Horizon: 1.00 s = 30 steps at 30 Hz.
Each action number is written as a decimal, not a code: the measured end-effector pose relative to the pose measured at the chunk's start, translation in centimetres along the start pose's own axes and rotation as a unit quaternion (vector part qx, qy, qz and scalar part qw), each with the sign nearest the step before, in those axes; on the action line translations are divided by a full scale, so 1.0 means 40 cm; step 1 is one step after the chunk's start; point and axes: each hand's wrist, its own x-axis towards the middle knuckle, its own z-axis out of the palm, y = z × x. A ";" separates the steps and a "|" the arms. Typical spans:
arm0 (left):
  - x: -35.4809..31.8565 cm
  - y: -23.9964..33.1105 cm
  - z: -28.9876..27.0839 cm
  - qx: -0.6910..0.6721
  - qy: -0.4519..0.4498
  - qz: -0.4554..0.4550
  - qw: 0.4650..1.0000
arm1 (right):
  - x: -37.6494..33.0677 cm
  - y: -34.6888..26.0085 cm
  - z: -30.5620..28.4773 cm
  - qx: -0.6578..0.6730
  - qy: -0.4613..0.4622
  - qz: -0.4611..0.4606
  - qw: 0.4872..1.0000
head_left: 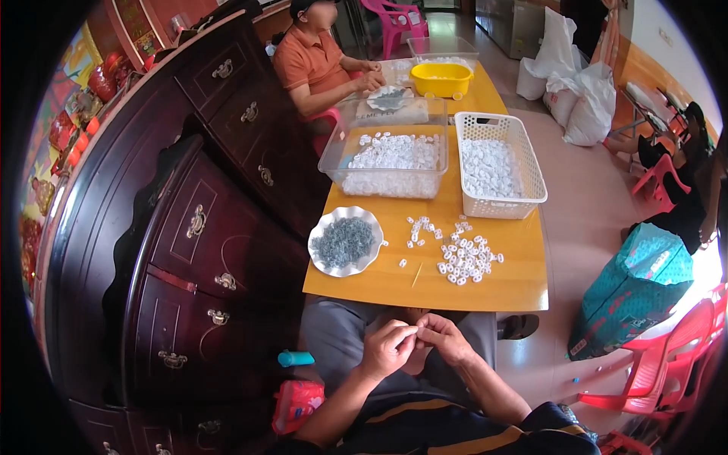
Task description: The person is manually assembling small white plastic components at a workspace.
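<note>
Above my lap, just short of the table's near edge, my left hand (388, 349) and my right hand (447, 339) meet at the fingertips. Both are closed in a pinch; whatever lies between them is too small or hidden to make out. On the yellow-brown table (364, 287) ahead, small white plastic pieces (466, 259) with two holes each lie in a loose pile. A thin wooden pick (417, 274) lies to the left of them. Further left stands a white wavy-rimmed dish (318, 259), filled with small grey translucent pieces (345, 240).
Behind the pile stand a clear bin (327, 158) and a white perforated basket (504, 206), both holding white pieces. A yellow tub (444, 85) is farther back, near a seated person (307, 68) handling small things. Dark drawers (205, 212) border the left; a teal bag (629, 296) stands right.
</note>
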 end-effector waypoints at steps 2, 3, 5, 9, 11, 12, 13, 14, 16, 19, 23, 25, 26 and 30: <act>0.002 0.003 -0.003 0.005 -0.002 -0.002 1.000 | -0.002 -0.009 0.005 0.002 0.001 -0.004 1.000; 0.001 0.004 -0.003 0.000 -0.005 -0.013 1.000 | -0.004 -0.011 0.008 0.002 0.003 -0.009 1.000; 0.004 0.003 -0.002 -0.005 -0.008 -0.023 1.000 | -0.001 -0.008 0.007 0.002 -0.002 -0.012 1.000; 0.014 0.017 0.001 0.002 0.010 -0.013 1.000 | -0.002 -0.015 0.017 0.007 -0.024 -0.029 0.999; 0.015 0.013 0.006 -0.001 0.017 -0.013 1.000 | 0.002 -0.008 0.025 0.011 -0.014 -0.031 0.999; 0.010 0.007 0.013 -0.013 0.024 -0.026 0.999 | 0.002 -0.004 0.028 0.014 -0.003 -0.032 0.999; 0.009 0.004 0.017 -0.023 0.032 -0.039 0.998 | 0.003 0.001 0.029 0.015 -0.005 -0.034 0.999; 0.007 0.005 0.022 -0.022 0.032 -0.037 0.999 | 0.004 0.007 0.030 -0.016 0.007 -0.063 0.998; 0.006 0.008 0.030 -0.050 0.041 -0.074 0.995 | 0.004 0.014 0.031 -0.046 0.019 -0.094 0.994; 0.011 0.002 0.042 -0.082 0.045 -0.091 0.991 | 0.000 0.009 0.032 -0.048 0.032 -0.114 0.992; -0.014 -0.005 0.067 -0.165 0.055 -0.194 0.966 | 0.002 0.010 0.032 -0.006 0.037 -0.099 0.994; -0.026 -0.012 0.074 -0.179 0.055 -0.205 0.961 | 0.004 0.010 0.035 -0.010 0.044 -0.105 0.993; -0.029 -0.016 0.075 -0.194 0.055 -0.218 0.955 | 0.001 0.006 0.041 -0.020 0.054 -0.120 0.991; -0.032 -0.033 0.070 -0.213 0.038 -0.239 0.946 | 0.001 0.001 0.032 -0.159 0.079 -0.191 0.965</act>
